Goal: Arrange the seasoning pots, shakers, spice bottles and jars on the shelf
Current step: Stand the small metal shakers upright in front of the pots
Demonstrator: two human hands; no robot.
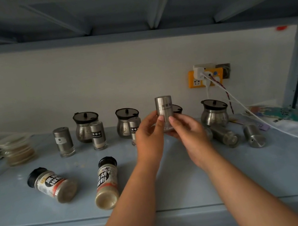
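The steel shaker (pixel 164 108) is held upright above the middle of the shelf (pixel 161 208), lifted clear of its surface, with its label turned toward the camera. The left hand (pixel 149 134) pinches its lower side with thumb and fingers, and the right hand (pixel 187 130) cups and pinches the clear base from the other side; probably this two-handed hold is for turning the label forward before setting it down. Behind it stand a row of round pots with dark lids (pixel 87 126) and upright shakers (pixel 63 141), paired pot and shaker, so the open spot in front of the half-hidden third pot (pixel 177 108) looks like its place. Two plastic spice bottles (pixel 52 184) lie on their sides near the front edge, and two steel shakers (pixel 253 135) lie toppled at right beside a white cable (pixel 278 128). The shelf's front centre is open, giving room to lower the arms.
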